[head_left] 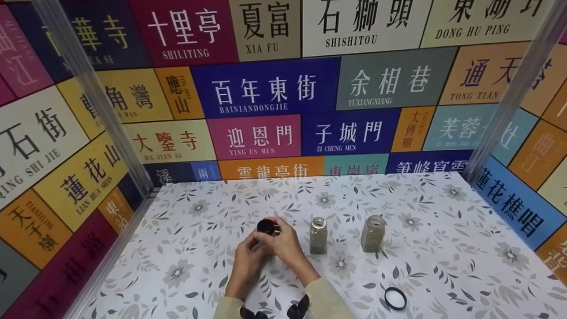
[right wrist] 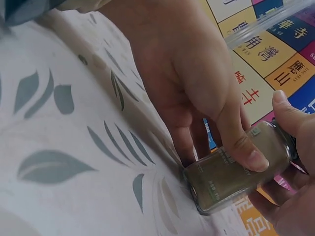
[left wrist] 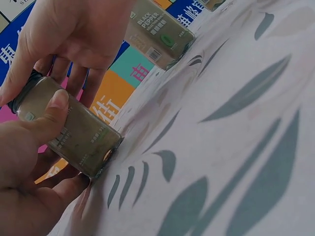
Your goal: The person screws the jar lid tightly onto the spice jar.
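Observation:
A small square glass spice jar with brownish contents and a black cap is tilted in the two hands, its base at or close to the cloth. My left hand grips the jar's body, thumb laid across the label in both wrist views. At the black top, my right hand holds the cap between thumb and fingers. To the right stand two similar jars, the nearer one and another, both upright with no cap visible. The left wrist view shows a "Black Pepper" label on one jar.
A black-rimmed round piece, white in the middle, lies at the front right. The table has a white cloth with grey leaves and flowers. Colourful sign-covered walls rise behind and at the sides, with clear corner strips.

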The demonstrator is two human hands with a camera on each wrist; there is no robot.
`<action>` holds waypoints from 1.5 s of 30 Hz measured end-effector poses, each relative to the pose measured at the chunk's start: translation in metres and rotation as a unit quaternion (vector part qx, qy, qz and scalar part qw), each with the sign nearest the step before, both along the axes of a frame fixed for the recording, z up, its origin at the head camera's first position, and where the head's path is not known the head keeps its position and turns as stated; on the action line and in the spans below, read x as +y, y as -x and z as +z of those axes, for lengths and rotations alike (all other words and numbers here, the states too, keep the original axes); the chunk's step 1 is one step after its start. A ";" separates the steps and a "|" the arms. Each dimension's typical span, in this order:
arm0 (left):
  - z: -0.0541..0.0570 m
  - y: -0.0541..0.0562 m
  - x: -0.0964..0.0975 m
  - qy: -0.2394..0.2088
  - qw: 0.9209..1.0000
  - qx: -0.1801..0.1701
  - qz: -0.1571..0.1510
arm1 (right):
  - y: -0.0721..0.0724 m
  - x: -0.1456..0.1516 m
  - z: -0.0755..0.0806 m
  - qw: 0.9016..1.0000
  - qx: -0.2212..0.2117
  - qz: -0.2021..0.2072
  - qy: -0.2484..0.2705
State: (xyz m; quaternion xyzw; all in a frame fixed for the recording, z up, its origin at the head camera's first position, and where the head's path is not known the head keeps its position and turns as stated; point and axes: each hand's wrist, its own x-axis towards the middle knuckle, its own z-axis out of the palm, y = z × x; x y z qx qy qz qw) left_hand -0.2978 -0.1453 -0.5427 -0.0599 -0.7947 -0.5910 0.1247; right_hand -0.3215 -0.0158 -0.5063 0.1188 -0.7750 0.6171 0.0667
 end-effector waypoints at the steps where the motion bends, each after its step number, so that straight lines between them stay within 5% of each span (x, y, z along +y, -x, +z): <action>1: 0.001 -0.001 -0.001 -0.005 1.000 -0.003 -0.002 | 0.000 0.001 0.000 1.000 -0.001 0.008 -0.001; 7: 0.007 -0.003 -0.002 -0.003 1.000 -0.010 -0.009 | -0.005 0.008 0.002 0.999 -0.020 0.040 -0.003; 12: 0.012 -0.004 0.001 0.007 0.999 -0.019 -0.026 | -0.011 0.015 0.007 0.999 -0.022 0.016 -0.028; 20: 0.021 -0.015 0.001 0.033 0.998 -0.062 0.002 | -0.026 0.024 0.015 0.998 0.005 0.006 -0.057; 26: 0.027 -0.029 0.001 0.038 0.998 -0.046 0.022 | -0.042 0.041 0.021 0.995 0.026 0.037 -0.090; 33: 0.031 -0.041 0.004 0.065 0.996 -0.054 0.033 | -0.055 0.066 0.030 0.982 0.033 0.084 -0.165; 39: 0.033 -0.050 0.008 0.060 0.994 -0.066 0.059 | -0.067 0.083 0.034 0.971 0.082 0.093 -0.204; 45: 0.034 -0.062 0.013 0.073 0.993 -0.069 0.065 | -0.079 0.101 0.036 0.958 0.085 0.101 -0.256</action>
